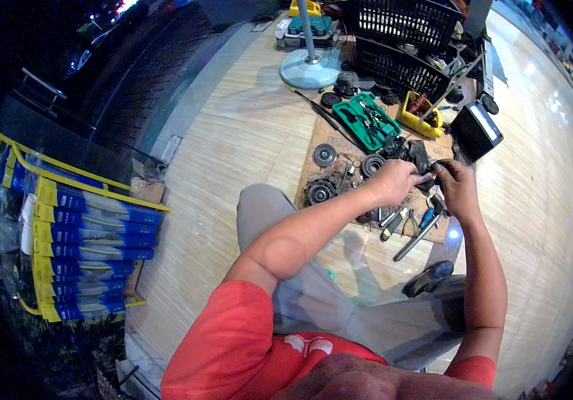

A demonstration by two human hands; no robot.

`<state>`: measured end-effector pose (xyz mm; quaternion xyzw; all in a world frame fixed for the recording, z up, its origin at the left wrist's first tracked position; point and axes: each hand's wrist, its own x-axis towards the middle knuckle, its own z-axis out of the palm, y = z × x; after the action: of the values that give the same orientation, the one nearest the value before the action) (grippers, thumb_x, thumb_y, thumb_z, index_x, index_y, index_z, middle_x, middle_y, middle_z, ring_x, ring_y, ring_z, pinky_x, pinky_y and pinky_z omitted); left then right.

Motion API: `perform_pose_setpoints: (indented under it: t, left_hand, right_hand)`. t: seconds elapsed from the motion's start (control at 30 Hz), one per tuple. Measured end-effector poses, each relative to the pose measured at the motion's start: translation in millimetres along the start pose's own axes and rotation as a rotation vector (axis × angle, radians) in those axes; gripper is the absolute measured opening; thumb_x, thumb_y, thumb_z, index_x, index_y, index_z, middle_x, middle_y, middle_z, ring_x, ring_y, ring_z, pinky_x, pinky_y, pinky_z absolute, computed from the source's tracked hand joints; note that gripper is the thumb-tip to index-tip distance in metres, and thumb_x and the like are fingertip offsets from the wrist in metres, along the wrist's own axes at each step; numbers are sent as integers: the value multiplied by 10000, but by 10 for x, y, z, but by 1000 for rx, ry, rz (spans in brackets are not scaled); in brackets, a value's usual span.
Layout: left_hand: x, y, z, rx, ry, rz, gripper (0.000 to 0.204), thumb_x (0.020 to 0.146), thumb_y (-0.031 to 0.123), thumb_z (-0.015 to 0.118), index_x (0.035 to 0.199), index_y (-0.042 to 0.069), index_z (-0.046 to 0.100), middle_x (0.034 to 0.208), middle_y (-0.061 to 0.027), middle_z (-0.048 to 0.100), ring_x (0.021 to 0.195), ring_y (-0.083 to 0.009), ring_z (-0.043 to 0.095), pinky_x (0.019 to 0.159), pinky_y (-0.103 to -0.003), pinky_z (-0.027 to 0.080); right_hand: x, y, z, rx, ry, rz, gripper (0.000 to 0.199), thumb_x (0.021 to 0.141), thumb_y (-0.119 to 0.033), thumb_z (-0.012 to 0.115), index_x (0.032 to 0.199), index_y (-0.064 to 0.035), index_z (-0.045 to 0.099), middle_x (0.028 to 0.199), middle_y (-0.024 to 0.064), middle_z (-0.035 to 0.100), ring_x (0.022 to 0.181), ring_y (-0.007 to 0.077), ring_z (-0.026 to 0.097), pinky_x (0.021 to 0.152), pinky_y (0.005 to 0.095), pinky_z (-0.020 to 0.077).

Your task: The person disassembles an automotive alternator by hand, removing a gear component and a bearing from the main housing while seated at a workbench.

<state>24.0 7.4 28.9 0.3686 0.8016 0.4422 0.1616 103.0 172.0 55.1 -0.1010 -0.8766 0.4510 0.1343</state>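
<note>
While the person sits low over a sheet of cardboard spread on the tiled floor, a small dark part is held between the two hands in the head view, above the right half of that sheet. The left hand is closed around the near side of the part, and the right hand is closed on its far side, fingers curled over it; what the piece is cannot be told, since it is small and mostly covered. Below the hands, pliers with coloured grips and a long metal wrench lie on the cardboard's near edge, and round pulley-like discs rest to the left. An open green tool case sits farther off, near the round base of a stand, with black crates behind. The work is judged best done with the part kept over the cardboard, so that anything loosened drops among the laid-out pieces, and with one hand bracing while the other turns.
</note>
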Motion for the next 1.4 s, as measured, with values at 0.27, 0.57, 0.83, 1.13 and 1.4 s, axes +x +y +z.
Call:
perform_pose_setpoints:
  t: [0.27,0.57,0.83,1.13,1.4]
  left_hand:
    - [0,-35,45,140,141,206,215,870,188,590,771,-3,597,749,-213,610,764,-398,604,683,-462,478]
    - [12,-78,74,168,196,320,149,854,138,595,797,0,585,764,-203,610,769,-388,604,674,-463,475]
    - [-17,-253,151,169,101,226,146,860,140,584,823,-1,588,792,-213,609,803,-392,600,705,-468,469]
    - [-71,-151,96,138,69,236,172,883,170,557,882,0,578,826,-206,600,834,-399,586,731,-471,460]
    - [-96,-99,74,178,162,323,146,855,135,583,799,2,572,765,-182,587,776,-381,581,692,-461,461]
  right_hand:
    - [25,-31,-42,22,-25,88,200,893,-141,587,856,52,626,617,86,577,564,116,503,539,304,425]
    - [37,-22,-56,28,-18,115,195,896,-140,588,893,49,636,668,77,613,596,109,521,566,294,441]
    - [97,95,-161,61,59,51,179,883,-124,603,919,44,655,696,90,636,614,120,555,579,298,451]
    - [30,-33,-149,46,-63,144,205,888,-142,596,878,58,639,664,78,615,599,109,529,566,304,443]
    - [38,-44,-141,145,-71,229,225,902,-160,590,897,58,647,678,42,615,607,93,521,566,283,441]
